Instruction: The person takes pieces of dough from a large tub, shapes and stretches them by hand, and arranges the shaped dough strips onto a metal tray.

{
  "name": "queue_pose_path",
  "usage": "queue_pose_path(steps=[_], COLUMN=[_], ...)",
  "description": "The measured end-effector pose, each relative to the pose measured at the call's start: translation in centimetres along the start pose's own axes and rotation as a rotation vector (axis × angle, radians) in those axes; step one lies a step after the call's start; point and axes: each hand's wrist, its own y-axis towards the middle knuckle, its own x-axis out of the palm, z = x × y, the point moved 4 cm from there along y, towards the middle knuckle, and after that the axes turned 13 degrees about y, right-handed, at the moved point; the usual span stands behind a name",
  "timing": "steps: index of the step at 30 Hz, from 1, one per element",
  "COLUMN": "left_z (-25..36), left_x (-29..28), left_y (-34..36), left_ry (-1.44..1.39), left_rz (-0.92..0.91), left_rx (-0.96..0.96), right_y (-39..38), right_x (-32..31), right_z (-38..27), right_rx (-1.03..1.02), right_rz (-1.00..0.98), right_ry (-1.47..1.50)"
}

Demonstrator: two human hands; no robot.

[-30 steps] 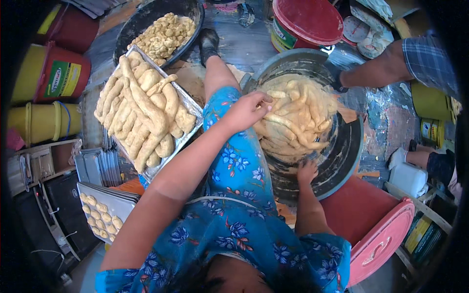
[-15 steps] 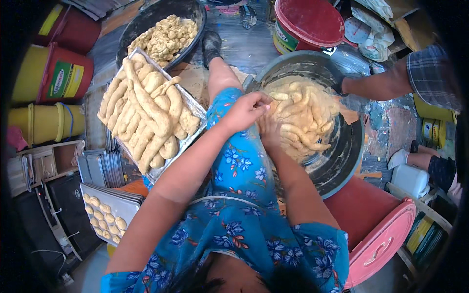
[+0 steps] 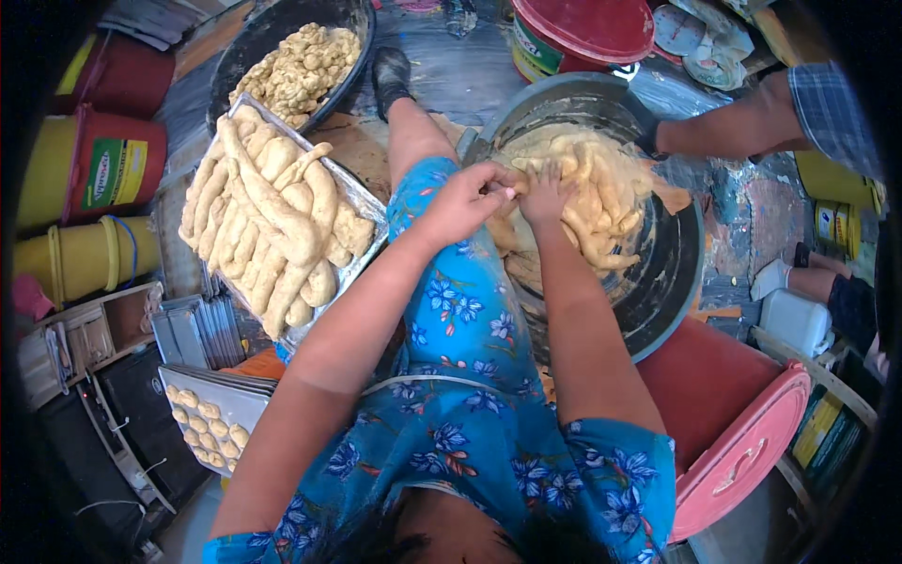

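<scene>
In the middle, my left hand (image 3: 470,200) is closed, thumb and fingers pinching the end of a small piece of dough (image 3: 520,184). My right hand (image 3: 547,195) is laid with outstretched fingers on dough just beside it, and the two hands nearly touch. Under and beyond the right hand, a heap of thick floury dough ropes (image 3: 601,193) lies in a large dark tub (image 3: 672,282). To the left, a metal tray (image 3: 362,202) is piled with dough ropes (image 3: 272,211), one long twisted piece lying across the top.
A dark basin (image 3: 362,70) with lumpy dough (image 3: 299,70) stands at the far left. Red buckets (image 3: 592,38) stand beyond the tub and near right (image 3: 695,395). Another person's limb (image 3: 723,130) reaches the tub's right rim. Stacked trays (image 3: 221,404) with small dough pieces are lower left.
My right hand has moved up and its fingers have come clear over the dough. My left hand has shifted slightly right, toward it. The whole view has shifted a little.
</scene>
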Motion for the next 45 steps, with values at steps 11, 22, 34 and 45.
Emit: queue_pose_path(steps=[11, 22, 34, 45], left_z=[-0.5, 2.2, 12.3, 24.0], left_x=[0.5, 0.9, -0.4, -31.3], left_y=[0.6, 0.0, -2.0, -11.6], left_ry=[-0.019, -0.370, -0.423, -0.925], left_rz=[-0.025, -0.248, 0.150, 0.716], left_rx=[-0.005, -0.014, 0.159, 0.520], right_y=[-2.3, -5.5, -8.9, -5.7], right_x=[-1.3, -18.3, -18.9, -1.5], right_z=[-8.9, -7.9, -5.3, 1.7], right_rx=[0.093, 0.068, -0.181, -0.214], right_rz=[0.016, -0.403, 0.045, -0.022], right_ry=[1.959, 1.915, 1.829, 0.666])
